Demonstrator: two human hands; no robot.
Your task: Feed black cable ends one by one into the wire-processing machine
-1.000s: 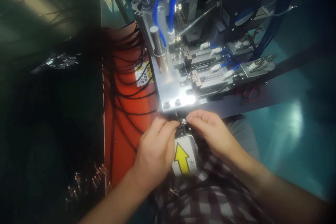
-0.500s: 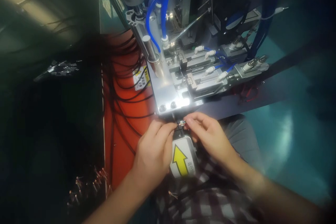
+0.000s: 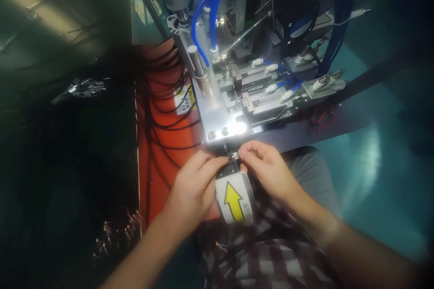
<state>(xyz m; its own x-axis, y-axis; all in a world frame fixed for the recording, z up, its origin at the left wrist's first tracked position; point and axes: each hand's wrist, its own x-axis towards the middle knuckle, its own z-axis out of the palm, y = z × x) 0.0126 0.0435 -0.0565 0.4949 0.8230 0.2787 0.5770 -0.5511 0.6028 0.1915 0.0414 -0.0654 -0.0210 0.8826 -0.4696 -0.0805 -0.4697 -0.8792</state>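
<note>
Just in front of the machine's metal plate [image 3: 220, 117], both hands meet at a small, shiny connector [image 3: 235, 156] on a cable end; its details are too small to make out. My left hand [image 3: 195, 176] comes from the left, thumb and forefinger pinched at the connector's left side, where the cable appears to be. On the right side, my right hand [image 3: 266, 162] pinches the connector's other end. Right below the fingertips lies a white label with a yellow arrow [image 3: 233, 201] on a rail cover.
Black cables [image 3: 169, 146] trail across the orange surface [image 3: 162, 189] at left. Stripped cable ends [image 3: 105, 239] hang at lower left, and a bunch of shiny cable ends [image 3: 86, 88] lies further up. Blue air hoses [image 3: 213, 13] and pneumatic cylinders [image 3: 271, 104] fill the machine ahead.
My left hand has shifted slightly left and away from the arrow label, uncovering more of it. Both hands still pinch at the connector. The view has moved a little.
</note>
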